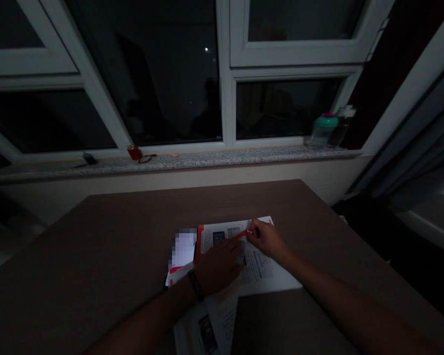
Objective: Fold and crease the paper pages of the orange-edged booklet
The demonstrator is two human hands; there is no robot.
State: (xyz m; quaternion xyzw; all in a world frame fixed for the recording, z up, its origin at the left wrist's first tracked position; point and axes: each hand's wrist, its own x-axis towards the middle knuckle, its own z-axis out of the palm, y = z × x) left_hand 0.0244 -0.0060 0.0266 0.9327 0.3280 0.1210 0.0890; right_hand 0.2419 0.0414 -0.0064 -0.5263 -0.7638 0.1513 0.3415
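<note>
Printed sheets (259, 268) with text, small pictures and an orange border lie on the brown table, one lower part folded or laid out toward me. My left hand (222, 264), a dark band on its wrist, rests flat across them with the fingers stretched out. Just beyond its fingertips, a thin orange strip (240, 235) runs to my right hand (264, 237), whose thumb and fingers pinch its end. I cannot tell whether the strip is loose or part of the paper. Left of the sheets sits a bright white rectangle (185, 249), partly pixelated.
The table (133, 231) reaches nearly to a granite windowsill (207, 159). On the sill stand a teal-lidded bottle (323, 130), a clear bottle (342, 127), a small red jar (134, 152) and a small dark bottle (89, 158). A grey curtain (410, 133) hangs at right. The light is dim.
</note>
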